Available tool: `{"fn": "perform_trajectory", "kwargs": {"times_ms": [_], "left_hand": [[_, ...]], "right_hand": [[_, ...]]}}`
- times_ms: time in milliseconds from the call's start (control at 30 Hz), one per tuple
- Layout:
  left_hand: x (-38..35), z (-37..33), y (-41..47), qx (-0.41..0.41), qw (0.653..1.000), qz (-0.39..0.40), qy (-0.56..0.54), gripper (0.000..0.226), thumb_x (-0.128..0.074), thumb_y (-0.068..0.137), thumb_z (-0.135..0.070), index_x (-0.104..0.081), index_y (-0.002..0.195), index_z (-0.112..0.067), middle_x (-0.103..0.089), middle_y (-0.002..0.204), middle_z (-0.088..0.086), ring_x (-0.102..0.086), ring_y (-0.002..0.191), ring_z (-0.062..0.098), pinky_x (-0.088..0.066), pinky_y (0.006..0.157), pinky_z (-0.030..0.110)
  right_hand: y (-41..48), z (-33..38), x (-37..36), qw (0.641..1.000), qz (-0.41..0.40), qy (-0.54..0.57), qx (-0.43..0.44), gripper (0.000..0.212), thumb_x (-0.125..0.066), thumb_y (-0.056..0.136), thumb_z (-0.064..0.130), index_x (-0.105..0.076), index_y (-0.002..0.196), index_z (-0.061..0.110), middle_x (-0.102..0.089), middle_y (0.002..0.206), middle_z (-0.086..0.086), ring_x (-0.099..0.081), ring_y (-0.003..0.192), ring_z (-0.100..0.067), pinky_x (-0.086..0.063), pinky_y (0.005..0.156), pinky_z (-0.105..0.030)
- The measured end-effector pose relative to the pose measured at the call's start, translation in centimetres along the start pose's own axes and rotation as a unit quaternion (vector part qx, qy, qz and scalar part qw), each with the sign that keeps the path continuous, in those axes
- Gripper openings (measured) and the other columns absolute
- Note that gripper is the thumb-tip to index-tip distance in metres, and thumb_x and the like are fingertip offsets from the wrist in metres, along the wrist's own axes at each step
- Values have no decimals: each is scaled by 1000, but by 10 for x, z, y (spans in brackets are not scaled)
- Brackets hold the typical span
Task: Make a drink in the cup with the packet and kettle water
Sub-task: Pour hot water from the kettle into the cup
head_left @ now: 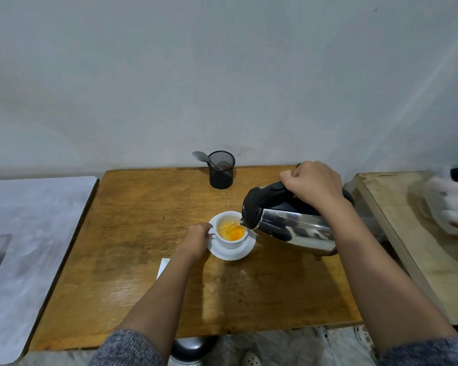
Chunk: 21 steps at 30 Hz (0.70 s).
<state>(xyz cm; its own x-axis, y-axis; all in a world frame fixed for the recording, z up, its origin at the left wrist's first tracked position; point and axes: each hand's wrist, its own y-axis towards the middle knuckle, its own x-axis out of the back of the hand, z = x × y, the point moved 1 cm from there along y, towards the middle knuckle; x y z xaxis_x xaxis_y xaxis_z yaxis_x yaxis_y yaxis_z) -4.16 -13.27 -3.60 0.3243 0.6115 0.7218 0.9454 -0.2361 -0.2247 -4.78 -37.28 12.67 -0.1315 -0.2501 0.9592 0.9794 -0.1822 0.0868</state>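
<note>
A white cup stands on a white saucer in the middle of the wooden table. Orange liquid fills part of the cup. My right hand grips the black handle of a steel kettle, tilted left with its spout over the cup's right rim, and a thin stream of water runs into the cup. My left hand holds the cup's handle on its left side. A white packet lies flat on the table, partly hidden under my left forearm.
A black mesh holder with a spoon in it stands at the table's far edge by the wall. A grey-white surface lies to the left. To the right is a wooden board with a blurred bag on it.
</note>
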Motion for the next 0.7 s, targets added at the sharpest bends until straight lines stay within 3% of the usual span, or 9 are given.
{"fn": "perform_trajectory", "kwargs": {"times_ms": [700], "left_hand": [[2, -2, 0, 4, 1000, 3, 5, 27, -46, 89, 0, -61, 111, -2, -63, 114, 20, -49, 88, 20, -40, 76, 30]], "right_hand": [[-1, 4, 0, 1000, 7, 0, -14, 42, -42, 85, 32, -42, 46, 15, -38, 46, 1, -37, 45, -18, -29, 48, -25]]}}
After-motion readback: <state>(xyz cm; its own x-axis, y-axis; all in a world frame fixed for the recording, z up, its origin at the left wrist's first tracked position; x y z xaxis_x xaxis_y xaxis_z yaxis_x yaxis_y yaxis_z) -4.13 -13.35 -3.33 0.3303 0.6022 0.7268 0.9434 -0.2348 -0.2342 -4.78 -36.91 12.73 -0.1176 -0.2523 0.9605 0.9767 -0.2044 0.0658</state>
